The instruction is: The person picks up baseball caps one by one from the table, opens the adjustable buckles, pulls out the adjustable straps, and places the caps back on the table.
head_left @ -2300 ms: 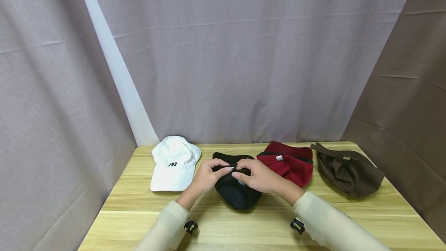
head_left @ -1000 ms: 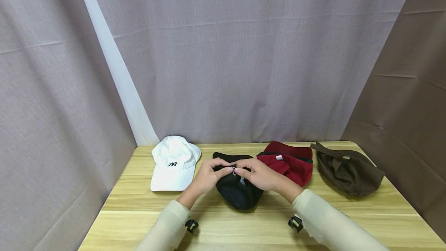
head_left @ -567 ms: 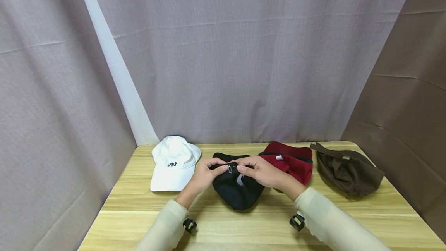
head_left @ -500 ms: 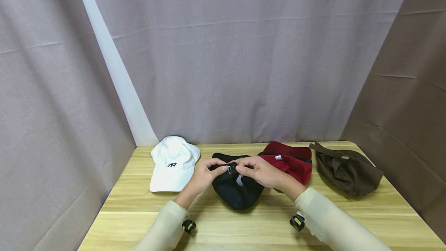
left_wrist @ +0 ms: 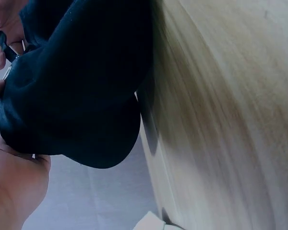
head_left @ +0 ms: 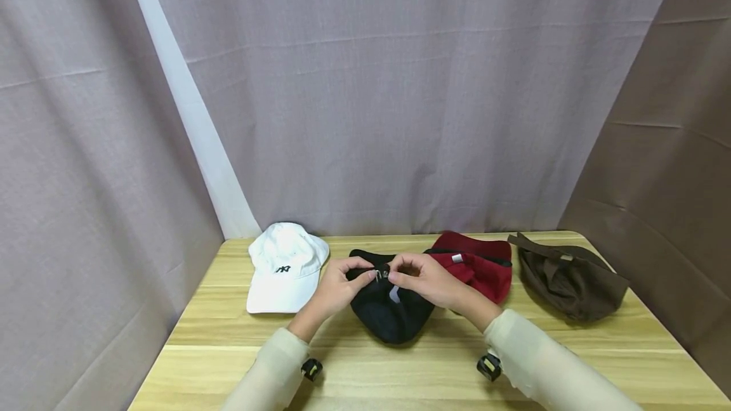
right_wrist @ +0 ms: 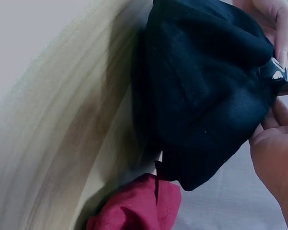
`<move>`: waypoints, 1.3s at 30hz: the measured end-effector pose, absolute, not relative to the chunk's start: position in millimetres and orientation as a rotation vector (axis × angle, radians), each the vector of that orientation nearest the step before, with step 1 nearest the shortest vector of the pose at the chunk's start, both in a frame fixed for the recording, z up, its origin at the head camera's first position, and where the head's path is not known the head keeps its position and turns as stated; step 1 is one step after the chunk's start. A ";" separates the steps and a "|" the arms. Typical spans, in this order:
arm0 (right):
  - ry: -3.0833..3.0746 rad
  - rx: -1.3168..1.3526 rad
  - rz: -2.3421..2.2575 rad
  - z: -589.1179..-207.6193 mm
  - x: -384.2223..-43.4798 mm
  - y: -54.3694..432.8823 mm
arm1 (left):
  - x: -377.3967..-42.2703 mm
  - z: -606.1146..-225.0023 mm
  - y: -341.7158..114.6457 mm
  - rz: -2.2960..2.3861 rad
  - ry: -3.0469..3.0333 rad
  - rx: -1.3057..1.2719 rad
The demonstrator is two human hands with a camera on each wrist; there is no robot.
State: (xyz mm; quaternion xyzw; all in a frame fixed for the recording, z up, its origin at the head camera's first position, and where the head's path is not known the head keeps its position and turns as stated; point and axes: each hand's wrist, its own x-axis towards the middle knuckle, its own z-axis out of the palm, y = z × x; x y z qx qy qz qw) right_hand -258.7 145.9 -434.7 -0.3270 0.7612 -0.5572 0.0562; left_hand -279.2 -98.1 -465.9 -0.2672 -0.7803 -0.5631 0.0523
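"What's leftmost?"
"A white cap (head_left: 285, 271). Then the left hand (head_left: 338, 285), pinching the black cap (head_left: 391, 319) mid-table, beside its buckle (head_left: 377, 275)."
"The right hand (head_left: 429, 281)?"
"Pinching that cap's strap (left_wrist: 8, 51). Rightward, a red cap (head_left: 488, 281), then a brown cap (head_left: 571, 287)."

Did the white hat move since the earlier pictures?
No. In the head view, the white hat stays in the same spot near the back left corner of the table.
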 end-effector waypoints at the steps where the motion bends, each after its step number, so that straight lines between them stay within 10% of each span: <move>1: 2.299 -0.996 -1.703 -435.4 -258.7 146.2 | -278.9 -465.2 -98.1 -1.699 -2.380 -0.815; 39: 2.638 -0.792 -1.403 -428.2 -248.9 148.4 | -280.7 -445.4 -82.1 -1.492 -2.509 -0.953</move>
